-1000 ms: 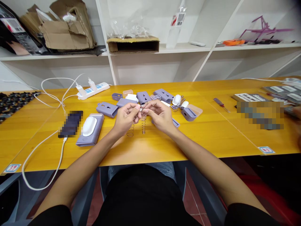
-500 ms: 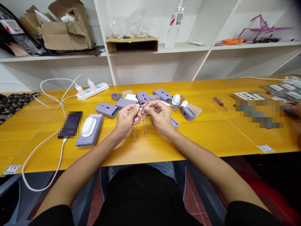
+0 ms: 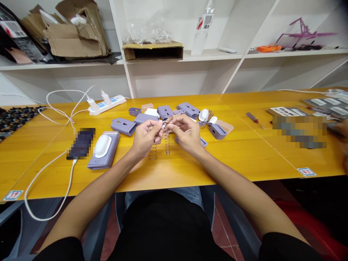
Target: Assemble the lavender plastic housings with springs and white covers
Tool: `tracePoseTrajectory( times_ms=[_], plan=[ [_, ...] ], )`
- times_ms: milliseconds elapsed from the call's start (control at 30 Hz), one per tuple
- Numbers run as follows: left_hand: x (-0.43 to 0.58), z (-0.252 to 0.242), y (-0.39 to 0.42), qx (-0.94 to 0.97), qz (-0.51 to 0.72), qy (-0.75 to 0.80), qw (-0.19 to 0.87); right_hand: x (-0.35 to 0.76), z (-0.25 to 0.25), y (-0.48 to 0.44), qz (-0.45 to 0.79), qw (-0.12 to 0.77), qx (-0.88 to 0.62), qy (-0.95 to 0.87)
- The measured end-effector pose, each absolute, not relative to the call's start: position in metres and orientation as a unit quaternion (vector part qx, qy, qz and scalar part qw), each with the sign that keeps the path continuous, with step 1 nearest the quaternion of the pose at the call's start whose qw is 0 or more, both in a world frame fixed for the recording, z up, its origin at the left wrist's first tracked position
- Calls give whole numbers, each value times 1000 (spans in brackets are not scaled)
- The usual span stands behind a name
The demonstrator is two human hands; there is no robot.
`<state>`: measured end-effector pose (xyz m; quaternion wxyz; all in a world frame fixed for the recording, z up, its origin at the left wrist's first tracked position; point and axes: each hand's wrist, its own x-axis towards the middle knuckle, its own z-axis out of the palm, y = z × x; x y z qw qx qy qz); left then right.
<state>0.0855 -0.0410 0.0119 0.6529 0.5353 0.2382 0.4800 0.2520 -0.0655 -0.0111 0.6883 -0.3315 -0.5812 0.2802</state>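
Left hand [image 3: 146,137] and right hand [image 3: 186,134] pinch what appears to be a small silver metal part [image 3: 164,125], above coiled steel springs [image 3: 153,152] on the yellow wooden desk [image 3: 244,159].

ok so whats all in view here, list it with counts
table: 1, yellow wood, under everything
plastic cases: about 6, lilac, across table middle
springs: at least 3, copper, below and behind hands
screwdriver: 1, red handle, table right
power strip: 1, white, table back left
phone: 1, dark, pixelated, table left
cardboard box: 1, brown, middle shelf
bottle: 1, clear, shelf
another person's hand: 1, blurred, right edge
small metal part: 1, silver, between both hands
left hand: 1, pinching that part, centre
right hand: 1, pinching that part, centre
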Motion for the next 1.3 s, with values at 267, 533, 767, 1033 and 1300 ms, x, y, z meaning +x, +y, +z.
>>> tracePoseTrajectory(
  times_ms=[267, 533, 767, 1033, 1300],
  plan=[
    [82, 10, -37, 563, 481, 225, 633, 257, -8, -66, 312, 689, -300, -582],
    [80, 13, -38, 574, 473, 222, 630, 256, -8, -70, 318, 670, -312, -594],
    [79, 14, -38, 584, 477, 232, 615, 256, -6, -71, 311, 665, -317, -600],
    [77, 14, -36, 612, 493, 255, 563, 257, -4, -73, 319, 658, -328, -599],
    [75, 18, -40, 660, 501, 259, 495, 258, -4, -74, 307, 664, -310, -607]
  ],
)
